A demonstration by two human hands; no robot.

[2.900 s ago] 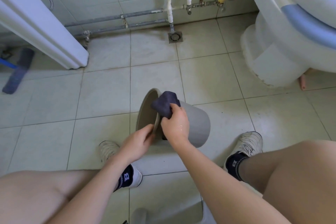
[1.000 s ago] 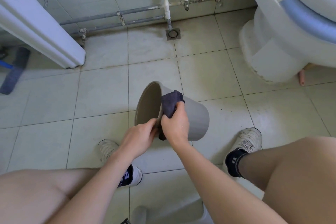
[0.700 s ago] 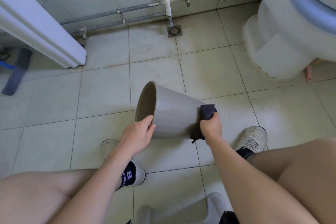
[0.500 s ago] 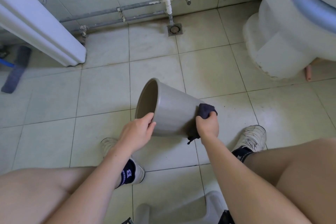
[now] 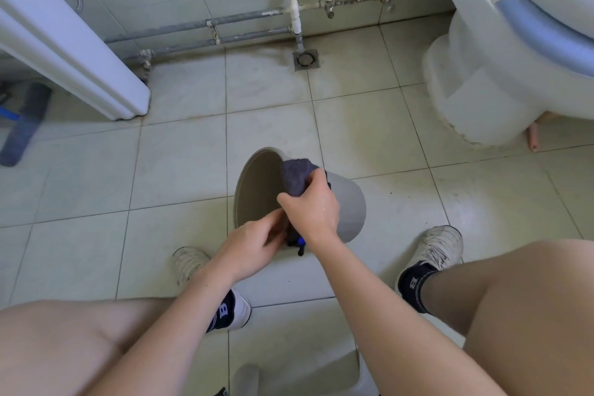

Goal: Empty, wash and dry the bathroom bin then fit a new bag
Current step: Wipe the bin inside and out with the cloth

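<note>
Drying step: the bin (image 5: 348, 209) lies tilted at frame centre, mouth toward nine o'clock. The right hand (image 5: 313, 210) grips the cloth (image 5: 295, 177) at the rim; the left hand (image 5: 254, 246) pinches the rim at six o'clock. Next, I judge, wipe inside.

The grey bin (image 5: 348, 206) lies tilted on its side between the 2 hands, mouth facing left. The right hand (image 5: 313, 209) grips a dark cloth (image 5: 294, 177) on the rim; the left hand (image 5: 254, 246) holds the rim's near edge just beside it.
</note>
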